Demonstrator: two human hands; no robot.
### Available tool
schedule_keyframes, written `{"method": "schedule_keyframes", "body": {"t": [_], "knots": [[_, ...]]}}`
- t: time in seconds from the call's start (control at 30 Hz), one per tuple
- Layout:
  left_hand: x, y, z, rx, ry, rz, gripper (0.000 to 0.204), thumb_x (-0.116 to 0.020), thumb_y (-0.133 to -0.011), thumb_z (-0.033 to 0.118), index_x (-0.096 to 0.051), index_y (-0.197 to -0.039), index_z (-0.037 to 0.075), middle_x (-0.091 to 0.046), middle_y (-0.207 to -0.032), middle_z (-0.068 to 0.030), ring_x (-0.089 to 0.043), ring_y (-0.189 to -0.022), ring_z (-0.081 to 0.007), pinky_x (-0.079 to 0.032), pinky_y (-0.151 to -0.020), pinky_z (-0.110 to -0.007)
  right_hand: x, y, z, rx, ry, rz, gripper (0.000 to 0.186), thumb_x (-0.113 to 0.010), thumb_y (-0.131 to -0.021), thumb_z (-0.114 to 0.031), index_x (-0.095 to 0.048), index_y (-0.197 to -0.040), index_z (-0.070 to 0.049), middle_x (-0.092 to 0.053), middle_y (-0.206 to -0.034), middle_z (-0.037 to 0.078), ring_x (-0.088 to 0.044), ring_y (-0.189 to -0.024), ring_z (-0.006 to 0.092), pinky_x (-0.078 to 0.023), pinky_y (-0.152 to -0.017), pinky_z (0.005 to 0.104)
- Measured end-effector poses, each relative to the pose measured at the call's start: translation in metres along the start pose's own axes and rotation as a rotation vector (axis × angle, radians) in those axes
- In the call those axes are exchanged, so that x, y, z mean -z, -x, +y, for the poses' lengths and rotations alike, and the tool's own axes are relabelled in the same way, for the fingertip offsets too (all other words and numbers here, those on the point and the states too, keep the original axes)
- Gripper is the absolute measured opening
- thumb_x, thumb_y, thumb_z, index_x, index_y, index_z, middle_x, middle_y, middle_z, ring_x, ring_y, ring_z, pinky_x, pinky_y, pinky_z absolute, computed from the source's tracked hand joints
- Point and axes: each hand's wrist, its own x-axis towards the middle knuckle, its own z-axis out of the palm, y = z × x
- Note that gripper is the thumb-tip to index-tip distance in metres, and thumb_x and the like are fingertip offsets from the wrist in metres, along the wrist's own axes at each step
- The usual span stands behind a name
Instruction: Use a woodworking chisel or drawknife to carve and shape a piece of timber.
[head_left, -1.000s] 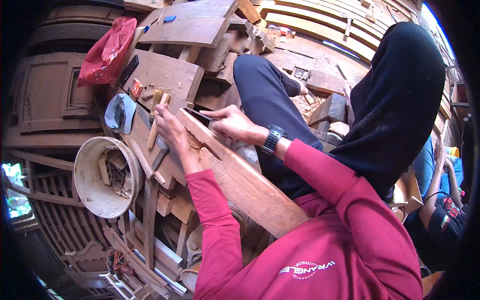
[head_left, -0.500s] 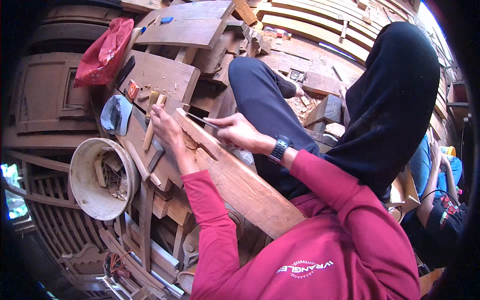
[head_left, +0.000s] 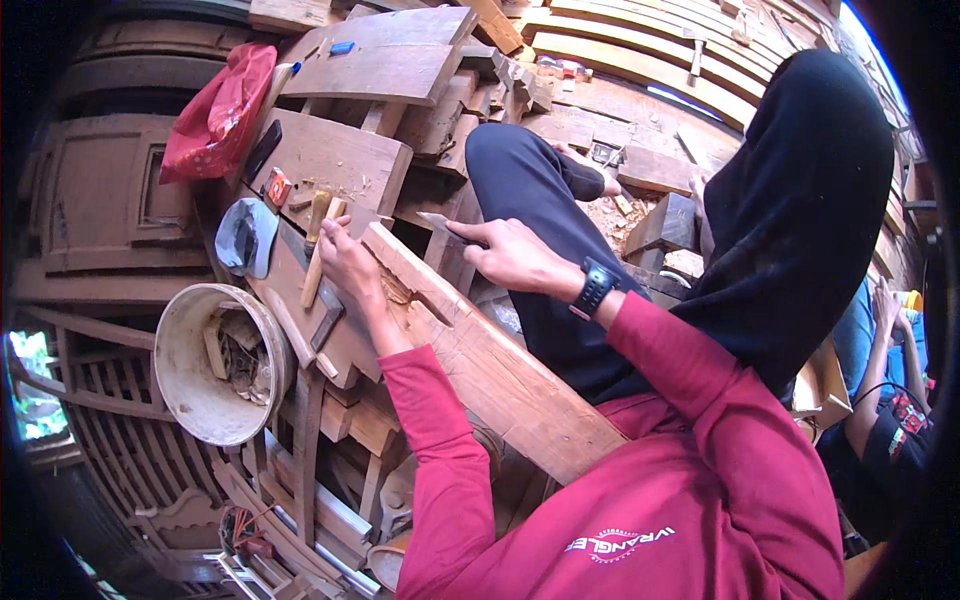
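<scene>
A long wooden piece point(head_left: 520, 400) with a carved slot runs diagonally from my lap toward the upper left. My left hand point(head_left: 350, 270) grips its left side near the far end, fingers curled. My right hand point(head_left: 520, 260) holds a thin flat-bladed tool point(head_left: 440, 222), blade pointing left, just right of that end. Left of my left hand lie a narrow pale stick point(head_left: 308, 285), a wooden-handled tool point(head_left: 319, 210) and a dark metal tool point(head_left: 325, 328) on a plank.
A bucket of scraps point(head_left: 180, 385) stands left, below a grey-blue cap point(head_left: 258, 240) and red cloth bag point(head_left: 210, 135). Stacked planks point(head_left: 370, 60), a wooden block point(head_left: 655, 230) and shavings surround my dark-trousered legs. Another person point(head_left: 885, 400) sits at far right.
My right hand with the flat tool has shifted right, off the end of the wooden piece, and the blade now sticks out beside it. My left hand stays on the wood.
</scene>
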Motion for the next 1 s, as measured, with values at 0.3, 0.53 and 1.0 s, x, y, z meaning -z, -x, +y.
{"method": "schedule_keyframes", "body": {"t": [0.3,0.53,1.0], "knots": [[-0.010,-0.010,-0.010,-0.099,-0.122,0.017,0.041,-0.050,-0.100,0.034,-0.071,-0.098,-0.001,-0.070,-0.103,-0.0232,-0.064,-0.102,-0.0407,-0.048,-0.090,-0.047,-0.014,0.032,-0.012,0.196,0.291,0.068,0.050,-0.054,-0.086,-0.016,-0.064,-0.134,-0.012,-0.060,-0.069,0.027,-0.063,-0.062,0.0407,-0.050,-0.065,0.0485],[-0.018,-0.001,-0.005,-0.085,-0.227,0.004,0.028,-0.062,-0.092,0.031,-0.070,-0.096,0.005,-0.070,-0.099,-0.0182,-0.067,-0.094,-0.0374,-0.051,-0.087,-0.047,-0.012,0.054,-0.027,0.210,0.508,0.049,0.051,-0.057,-0.084,-0.017,-0.064,-0.134,-0.014,-0.060,-0.066,0.027,-0.063,-0.062,0.0417,-0.051,-0.065,0.0514],[-0.026,-0.003,-0.018,-0.289,-0.316,-0.016,0.035,-0.073,-0.087,0.041,-0.070,-0.098,0.008,-0.065,-0.104,-0.0180,-0.061,-0.102,-0.0356,-0.047,-0.095,-0.045,-0.011,0.138,-0.003,0.207,0.386,-0.024,0.064,-0.060,-0.081,-0.009,-0.055,-0.144,-0.011,-0.059,-0.062,0.025,-0.061,-0.054,0.0400,-0.050,-0.058,0.0483]]}}
